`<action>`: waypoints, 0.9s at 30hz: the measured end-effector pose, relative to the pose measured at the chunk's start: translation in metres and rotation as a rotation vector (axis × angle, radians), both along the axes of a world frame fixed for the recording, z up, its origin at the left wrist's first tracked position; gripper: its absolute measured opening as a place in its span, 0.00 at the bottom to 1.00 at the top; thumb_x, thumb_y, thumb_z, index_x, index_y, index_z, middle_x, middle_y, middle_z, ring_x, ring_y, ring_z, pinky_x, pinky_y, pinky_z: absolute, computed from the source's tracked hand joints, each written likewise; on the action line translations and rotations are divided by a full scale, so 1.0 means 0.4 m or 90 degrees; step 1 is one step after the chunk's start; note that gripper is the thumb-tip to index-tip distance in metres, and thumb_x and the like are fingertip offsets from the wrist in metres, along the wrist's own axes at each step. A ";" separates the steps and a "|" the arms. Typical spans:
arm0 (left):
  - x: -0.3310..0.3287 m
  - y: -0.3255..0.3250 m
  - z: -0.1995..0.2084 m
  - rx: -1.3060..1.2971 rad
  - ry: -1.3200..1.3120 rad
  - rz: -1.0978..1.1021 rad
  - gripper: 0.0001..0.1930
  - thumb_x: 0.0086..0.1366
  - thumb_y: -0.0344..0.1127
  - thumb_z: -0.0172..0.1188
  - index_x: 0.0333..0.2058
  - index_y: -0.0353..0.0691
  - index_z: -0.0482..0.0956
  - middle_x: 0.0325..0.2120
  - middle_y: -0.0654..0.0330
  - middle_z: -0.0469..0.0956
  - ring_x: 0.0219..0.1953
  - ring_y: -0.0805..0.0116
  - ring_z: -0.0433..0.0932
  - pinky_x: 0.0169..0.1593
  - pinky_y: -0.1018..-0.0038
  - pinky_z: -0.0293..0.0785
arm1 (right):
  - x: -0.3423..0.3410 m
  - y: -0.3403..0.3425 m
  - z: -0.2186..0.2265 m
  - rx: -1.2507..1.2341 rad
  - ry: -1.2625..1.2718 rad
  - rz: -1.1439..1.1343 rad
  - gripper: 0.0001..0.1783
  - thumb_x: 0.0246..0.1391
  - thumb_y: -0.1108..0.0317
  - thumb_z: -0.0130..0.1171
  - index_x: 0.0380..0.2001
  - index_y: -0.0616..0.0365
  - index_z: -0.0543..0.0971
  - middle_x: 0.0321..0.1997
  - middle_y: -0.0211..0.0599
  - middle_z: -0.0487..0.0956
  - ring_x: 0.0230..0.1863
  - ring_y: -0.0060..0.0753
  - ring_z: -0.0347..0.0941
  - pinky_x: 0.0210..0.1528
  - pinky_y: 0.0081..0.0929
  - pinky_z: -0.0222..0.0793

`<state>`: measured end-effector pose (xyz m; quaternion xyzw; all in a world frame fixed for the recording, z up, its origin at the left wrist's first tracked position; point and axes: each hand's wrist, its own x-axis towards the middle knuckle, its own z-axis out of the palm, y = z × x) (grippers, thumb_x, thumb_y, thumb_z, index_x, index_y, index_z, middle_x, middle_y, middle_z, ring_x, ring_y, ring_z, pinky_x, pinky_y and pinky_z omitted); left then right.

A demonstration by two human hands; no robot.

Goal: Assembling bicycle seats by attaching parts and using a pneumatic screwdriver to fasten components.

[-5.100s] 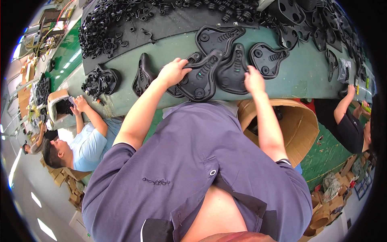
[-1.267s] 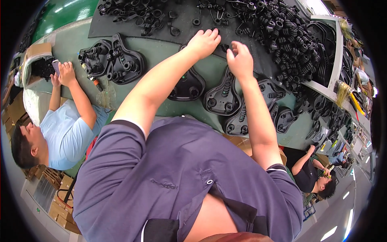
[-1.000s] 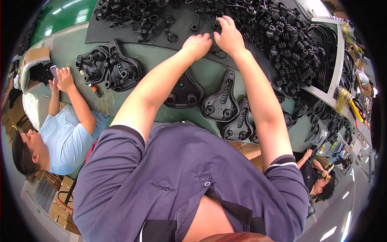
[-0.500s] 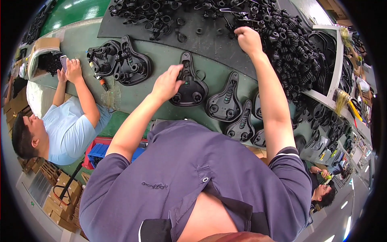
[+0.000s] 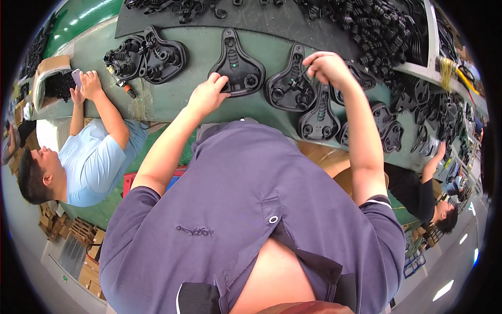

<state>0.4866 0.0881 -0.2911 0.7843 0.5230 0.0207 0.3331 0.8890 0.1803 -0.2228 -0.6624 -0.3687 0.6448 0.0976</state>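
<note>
Several black bicycle saddles lie underside up in a row along the green bench. My left hand (image 5: 208, 95) is closed at the near left rim of one saddle (image 5: 235, 60), its fingers and thumb covering that corner. Further right, my right hand (image 5: 329, 69) hangs by the upper right side of a second saddle (image 5: 280, 86), with curled fingers. What they hold, if anything, is too small to name. Dark small fittings sit on this second saddle's wide end. A third saddle (image 5: 320, 119) lies nearer me, below my right hand.
A heap of black rings and clamps (image 5: 376, 39) covers a dark mat (image 5: 157, 23) at the back. Two saddles (image 5: 166, 60) lie left, beside an orange-tipped tool (image 5: 129, 91). One person (image 5: 94, 162) holds a phone at left; another (image 5: 413, 191) stands at right.
My right hand has come back from the heap of fittings to the second saddle. My left hand has moved from over the first saddle to its near left rim. The view has shifted.
</note>
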 end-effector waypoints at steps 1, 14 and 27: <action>0.004 -0.006 -0.004 -0.011 -0.011 0.040 0.25 0.61 0.38 0.74 0.55 0.44 0.77 0.51 0.53 0.76 0.48 0.42 0.83 0.50 0.51 0.82 | -0.021 -0.023 -0.060 0.007 -0.090 0.046 0.23 0.53 0.78 0.55 0.53 0.64 0.82 0.35 0.46 0.87 0.19 0.30 0.76 0.22 0.32 0.71; 0.024 -0.052 -0.033 0.092 -0.046 0.081 0.26 0.60 0.35 0.75 0.56 0.45 0.78 0.51 0.54 0.77 0.47 0.43 0.84 0.50 0.53 0.83 | -0.213 -0.321 -0.200 0.282 -0.599 0.225 0.52 0.54 0.56 0.73 0.74 0.67 0.58 0.63 0.64 0.70 0.60 0.68 0.75 0.61 0.54 0.78; -0.023 -0.002 -0.067 -0.061 -0.228 0.113 0.26 0.55 0.31 0.77 0.53 0.41 0.82 0.46 0.57 0.82 0.40 0.59 0.83 0.47 0.65 0.82 | -0.410 0.058 -0.079 0.012 0.122 -0.112 0.19 0.65 0.50 0.62 0.43 0.56 0.86 0.31 0.38 0.84 0.22 0.17 0.72 0.23 0.21 0.67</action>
